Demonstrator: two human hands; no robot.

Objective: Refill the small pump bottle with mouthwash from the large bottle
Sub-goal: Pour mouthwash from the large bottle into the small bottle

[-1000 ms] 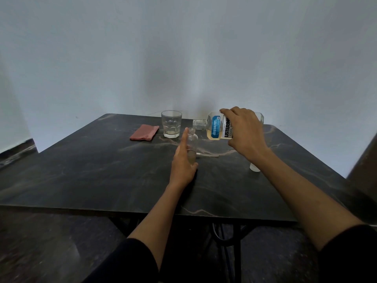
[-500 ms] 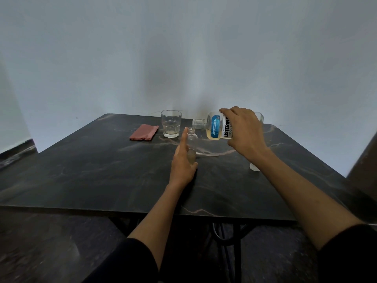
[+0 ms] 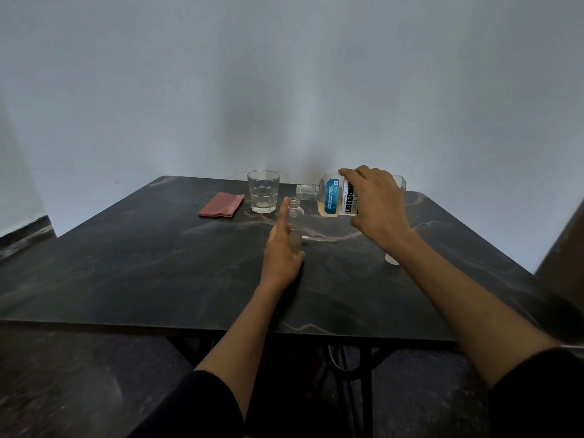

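A small clear bottle [image 3: 296, 216] stands upright and uncapped on the dark marble table [image 3: 158, 267], with a little yellowish liquid at its bottom. My left hand [image 3: 281, 248] holds it from the left, index finger stretched up along its side and thumb round the base. My right hand [image 3: 373, 203] grips the large mouthwash bottle [image 3: 328, 197], which lies almost level in the air, its open neck pointing left just above and to the right of the small bottle's mouth. Pale yellow liquid pools in its lower side. The pump's thin tube [image 3: 319, 239] lies on the table behind the small bottle.
A clear drinking glass [image 3: 263, 196] stands behind the small bottle, with a folded red cloth [image 3: 222, 204] to its left. A small white cap [image 3: 392, 259] sits on the table under my right wrist. A white wall rises close behind the table.
The large bottle has shifted very slightly; otherwise both hands and both bottles stay where they were.
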